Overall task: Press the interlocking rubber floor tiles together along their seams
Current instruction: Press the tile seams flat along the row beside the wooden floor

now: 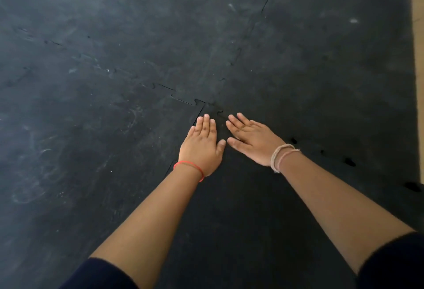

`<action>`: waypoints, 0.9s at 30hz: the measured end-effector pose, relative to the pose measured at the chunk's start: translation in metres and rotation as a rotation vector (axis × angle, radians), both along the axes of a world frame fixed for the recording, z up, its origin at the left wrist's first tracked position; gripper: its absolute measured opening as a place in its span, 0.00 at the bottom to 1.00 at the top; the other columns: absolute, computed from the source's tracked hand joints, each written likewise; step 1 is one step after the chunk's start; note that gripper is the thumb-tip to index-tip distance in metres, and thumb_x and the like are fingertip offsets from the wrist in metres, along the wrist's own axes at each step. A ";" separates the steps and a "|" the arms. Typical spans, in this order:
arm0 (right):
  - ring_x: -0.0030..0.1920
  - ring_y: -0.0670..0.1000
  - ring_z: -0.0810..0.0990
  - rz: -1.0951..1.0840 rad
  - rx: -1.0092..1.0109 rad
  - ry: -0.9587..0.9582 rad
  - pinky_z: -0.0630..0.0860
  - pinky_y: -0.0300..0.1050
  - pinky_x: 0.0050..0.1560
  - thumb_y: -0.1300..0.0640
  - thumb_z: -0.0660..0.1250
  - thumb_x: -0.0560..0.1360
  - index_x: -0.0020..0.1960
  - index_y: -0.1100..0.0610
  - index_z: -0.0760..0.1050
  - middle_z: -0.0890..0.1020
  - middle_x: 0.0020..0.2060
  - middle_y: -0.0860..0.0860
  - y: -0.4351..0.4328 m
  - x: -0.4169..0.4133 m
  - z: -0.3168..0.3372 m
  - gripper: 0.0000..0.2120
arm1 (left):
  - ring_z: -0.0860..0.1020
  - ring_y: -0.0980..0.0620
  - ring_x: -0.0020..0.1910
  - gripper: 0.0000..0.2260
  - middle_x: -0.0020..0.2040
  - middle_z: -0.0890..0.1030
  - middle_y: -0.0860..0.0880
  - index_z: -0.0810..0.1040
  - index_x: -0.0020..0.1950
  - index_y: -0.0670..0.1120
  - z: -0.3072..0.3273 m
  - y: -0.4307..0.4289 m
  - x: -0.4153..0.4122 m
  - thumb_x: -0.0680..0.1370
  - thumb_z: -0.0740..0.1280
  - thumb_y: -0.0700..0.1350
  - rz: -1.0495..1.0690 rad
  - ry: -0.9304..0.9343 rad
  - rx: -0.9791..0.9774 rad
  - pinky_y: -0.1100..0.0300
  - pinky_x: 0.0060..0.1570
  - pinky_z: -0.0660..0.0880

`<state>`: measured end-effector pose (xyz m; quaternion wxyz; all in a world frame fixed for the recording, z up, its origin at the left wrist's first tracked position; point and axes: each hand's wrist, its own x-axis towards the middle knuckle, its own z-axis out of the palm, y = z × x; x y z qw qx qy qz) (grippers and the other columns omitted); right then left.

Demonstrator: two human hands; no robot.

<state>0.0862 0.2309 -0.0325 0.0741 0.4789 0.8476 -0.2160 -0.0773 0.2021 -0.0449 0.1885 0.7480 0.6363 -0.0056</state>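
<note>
Dark sleeves point(394, 263) nearest; left hand point(203, 145) and right hand point(251, 139), each grip spread flat, thumbs nearly touching, press black interlocking rubber floor tiles point(229, 197) just behind the jigsaw-cut seam point(183, 100).

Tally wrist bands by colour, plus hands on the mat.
Red band, on the left hand's wrist: 1
Beige/tan bands, on the right hand's wrist: 2, as far as the strands can be told apart
Hands flat on the rubber tiles: 2, left hand and right hand
Total: 5
</note>
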 end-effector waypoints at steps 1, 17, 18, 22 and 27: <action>0.73 0.46 0.38 0.008 0.049 -0.079 0.40 0.43 0.70 0.39 0.42 0.78 0.74 0.54 0.42 0.42 0.74 0.48 -0.006 -0.003 -0.002 0.31 | 0.41 0.49 0.74 0.26 0.76 0.44 0.43 0.44 0.74 0.40 0.004 0.008 -0.002 0.81 0.47 0.51 -0.013 -0.022 -0.030 0.57 0.70 0.41; 0.74 0.46 0.43 0.095 0.017 -0.148 0.45 0.43 0.71 0.43 0.46 0.79 0.74 0.54 0.42 0.45 0.75 0.49 -0.003 -0.027 0.011 0.28 | 0.43 0.51 0.74 0.23 0.76 0.46 0.45 0.44 0.74 0.41 0.012 0.037 -0.014 0.81 0.44 0.47 -0.152 0.240 -0.007 0.56 0.70 0.38; 0.74 0.46 0.41 0.082 0.011 -0.125 0.43 0.43 0.71 0.43 0.46 0.79 0.74 0.54 0.42 0.44 0.75 0.49 -0.007 -0.027 0.009 0.29 | 0.43 0.50 0.74 0.23 0.76 0.45 0.44 0.43 0.74 0.41 0.013 0.036 -0.013 0.81 0.44 0.47 -0.133 0.226 -0.024 0.56 0.70 0.38; 0.73 0.51 0.38 -0.323 0.271 -0.102 0.39 0.47 0.72 0.36 0.40 0.75 0.74 0.58 0.39 0.39 0.73 0.53 -0.051 -0.009 -0.015 0.36 | 0.38 0.49 0.73 0.27 0.75 0.41 0.43 0.41 0.73 0.41 -0.001 0.011 0.004 0.80 0.44 0.54 -0.023 0.085 0.048 0.56 0.69 0.36; 0.73 0.53 0.40 -0.534 0.314 -0.166 0.40 0.50 0.72 0.35 0.35 0.73 0.73 0.61 0.42 0.46 0.75 0.57 -0.081 0.013 -0.025 0.38 | 0.33 0.53 0.70 0.26 0.72 0.35 0.51 0.36 0.71 0.47 -0.015 -0.021 0.040 0.76 0.36 0.57 -0.152 -0.030 0.204 0.56 0.69 0.34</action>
